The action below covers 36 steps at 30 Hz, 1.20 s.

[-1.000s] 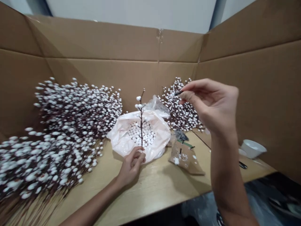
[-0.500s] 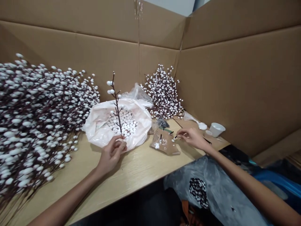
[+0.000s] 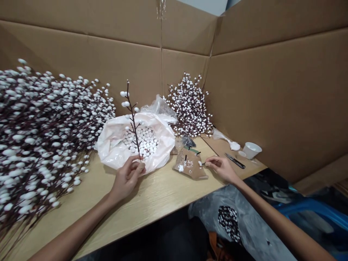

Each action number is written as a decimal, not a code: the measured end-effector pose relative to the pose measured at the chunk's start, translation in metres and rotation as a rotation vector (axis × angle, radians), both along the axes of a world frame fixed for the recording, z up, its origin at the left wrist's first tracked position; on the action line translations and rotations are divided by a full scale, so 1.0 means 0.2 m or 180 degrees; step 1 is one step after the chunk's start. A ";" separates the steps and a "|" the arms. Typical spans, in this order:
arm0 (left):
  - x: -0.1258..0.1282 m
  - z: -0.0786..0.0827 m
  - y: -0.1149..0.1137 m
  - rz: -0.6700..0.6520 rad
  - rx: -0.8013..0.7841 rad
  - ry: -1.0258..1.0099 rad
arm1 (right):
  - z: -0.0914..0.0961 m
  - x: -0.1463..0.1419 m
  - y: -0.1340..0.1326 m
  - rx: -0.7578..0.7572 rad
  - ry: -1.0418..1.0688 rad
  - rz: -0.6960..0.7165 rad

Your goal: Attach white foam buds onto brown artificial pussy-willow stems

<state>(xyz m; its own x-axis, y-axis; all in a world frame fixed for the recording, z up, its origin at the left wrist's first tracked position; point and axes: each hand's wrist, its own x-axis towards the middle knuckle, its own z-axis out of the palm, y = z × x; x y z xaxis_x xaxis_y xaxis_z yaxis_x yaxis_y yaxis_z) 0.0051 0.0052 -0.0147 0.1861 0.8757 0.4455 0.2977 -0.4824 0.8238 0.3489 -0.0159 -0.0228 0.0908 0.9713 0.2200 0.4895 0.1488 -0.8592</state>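
Observation:
Between the closed fingertips of my left hand (image 3: pixel 129 177) stands a thin brown artificial berry branch (image 3: pixel 133 123), roughly upright, with a few white berries near its upper part and bare side twigs. Behind it is an open white plastic bag (image 3: pixel 107 143) with many loose white berries inside. My right hand (image 3: pixel 221 169) pinches a small dark stick (image 3: pixel 203 164); its far end is at a white blob on a brown packet (image 3: pixel 194 171). White smears and short black pieces lie on that packet. Whether the stick's tip touches the packet is too small to tell.
A large pile of berry branches (image 3: pixel 51 108) fills the left side. A smaller bundle (image 3: pixel 189 107) leans in the cardboard corner. Black-handled snips (image 3: pixel 235 160) and a clear plastic cup (image 3: pixel 252 149) lie at right. Cardboard walls (image 3: pixel 272 90) enclose the table (image 3: pixel 122 214).
My right hand has shifted slightly down and right, with the stick at the white blob; the snips show more fully. The branch in my left hand has moved slightly left.

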 end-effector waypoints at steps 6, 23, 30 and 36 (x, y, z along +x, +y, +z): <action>0.00 0.00 0.00 0.0026 -0.0038 -0.0017 | -0.04 0.00 -0.02 0.0167 -0.0328 0.0148; 0.03 0.04 -0.06 0.0000 -0.0193 -0.0199 | 0.19 -0.28 -0.06 0.0823 -0.0355 0.0200; 0.01 0.03 -0.07 -0.0045 -0.0216 -0.0137 | 0.36 -0.86 0.03 0.0523 0.0136 0.1151; 0.01 0.02 -0.07 -0.0164 -0.0175 -0.0242 | 0.34 -1.09 0.15 0.0334 0.1050 0.1170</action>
<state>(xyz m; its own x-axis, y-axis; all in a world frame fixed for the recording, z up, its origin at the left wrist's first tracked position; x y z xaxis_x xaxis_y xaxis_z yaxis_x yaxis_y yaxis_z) 0.0070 -0.0080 -0.0101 0.1990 0.8894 0.4116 0.2092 -0.4488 0.8688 0.1312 0.0149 0.0445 -0.1719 0.9263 0.3353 0.0934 0.3542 -0.9305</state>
